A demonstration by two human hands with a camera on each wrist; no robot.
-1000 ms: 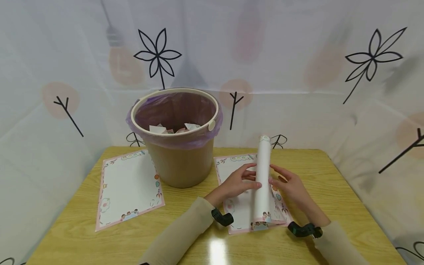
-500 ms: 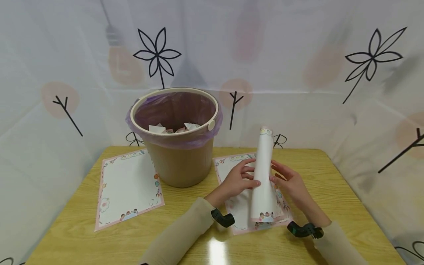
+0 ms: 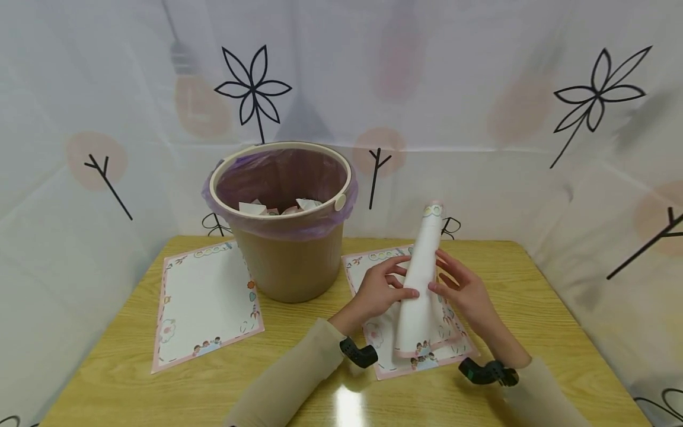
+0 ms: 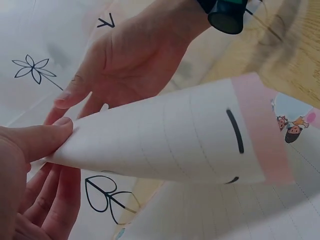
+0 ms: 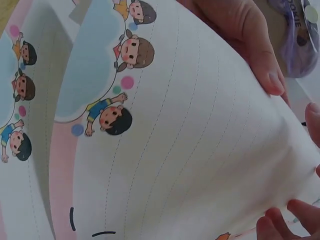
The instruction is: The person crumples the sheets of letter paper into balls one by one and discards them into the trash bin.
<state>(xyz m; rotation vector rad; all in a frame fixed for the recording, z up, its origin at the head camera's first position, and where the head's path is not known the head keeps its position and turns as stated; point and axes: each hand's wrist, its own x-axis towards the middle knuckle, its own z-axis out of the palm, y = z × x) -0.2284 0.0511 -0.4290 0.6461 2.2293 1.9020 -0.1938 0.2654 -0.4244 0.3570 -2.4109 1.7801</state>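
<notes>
A lined sheet of paper (image 3: 418,290) with a pink cartoon border is curled into a loose tube that tapers toward its far end. My left hand (image 3: 376,292) holds its left side, thumb on the near face and fingers behind. On the opposite side my right hand (image 3: 469,296) holds it likewise with thumb and fingers. In the left wrist view the left thumb (image 4: 42,140) presses the narrowing part of the paper. Children are printed along its wide lower end in the right wrist view. Beneath the tube lies another bordered sheet (image 3: 392,359), partly covered.
A beige bin (image 3: 290,267) with a purple liner stands left of my hands, with white scraps (image 3: 253,208) inside. Another bordered sheet (image 3: 208,302) lies on the wooden table (image 3: 304,397), left of the bin. A patterned cloth (image 3: 469,118) hangs behind the table.
The paper tube has tilted, its far end rising and shifting right while its near end swung left. It has narrowed toward the far end. Both hands stay on it, with slight finger movement.
</notes>
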